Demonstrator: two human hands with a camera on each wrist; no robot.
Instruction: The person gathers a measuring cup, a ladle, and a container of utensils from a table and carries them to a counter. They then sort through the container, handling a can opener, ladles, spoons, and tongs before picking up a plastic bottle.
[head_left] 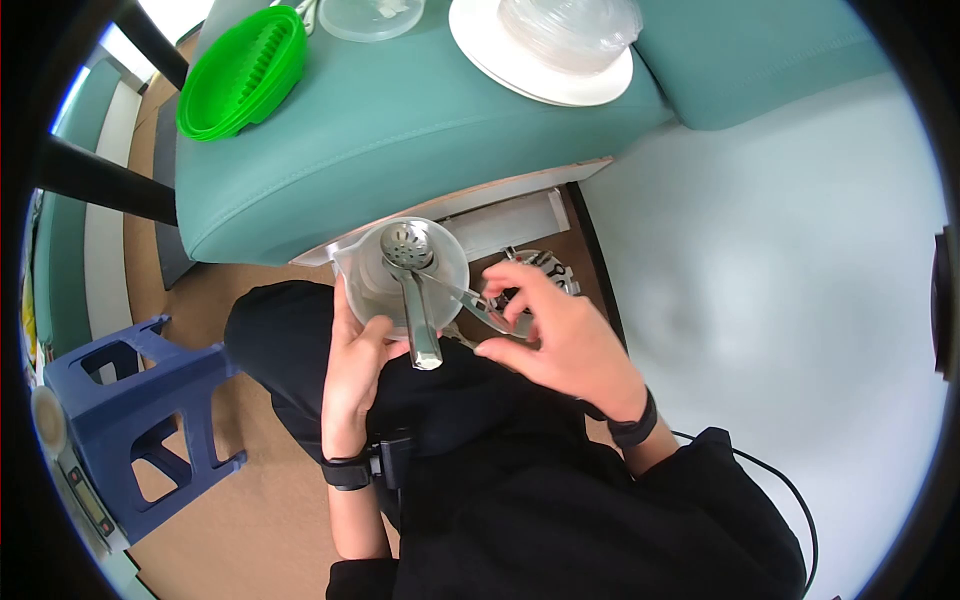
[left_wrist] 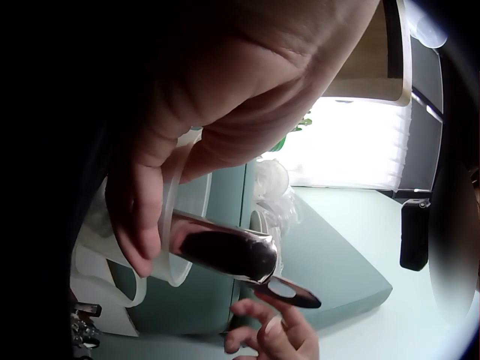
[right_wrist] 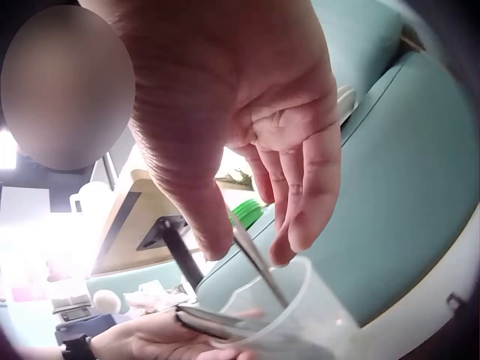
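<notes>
My left hand (head_left: 355,370) grips a translucent plastic jug (head_left: 360,280) by its side, thumb near the rim. A metal slotted spoon (head_left: 420,320) leans in the jug, its thick handle over the rim towards me. Beside it, a second metal utensil's flat handle (head_left: 488,312) sticks out to the right; a hole shows near its end in the left wrist view. My right hand (head_left: 575,345) is at this handle (right_wrist: 259,262), thumb and bent fingers apart on either side of it. Whether a finger touches it, I cannot tell.
Metal items (head_left: 545,268) lie on the floor beyond my right hand. On the teal bench (head_left: 390,130) are green plastic basins (head_left: 245,75), a clear lid and white plates (head_left: 590,92) with wrapped dishes. A blue stool (head_left: 140,400) stands left; a white surface (head_left: 770,280) lies right.
</notes>
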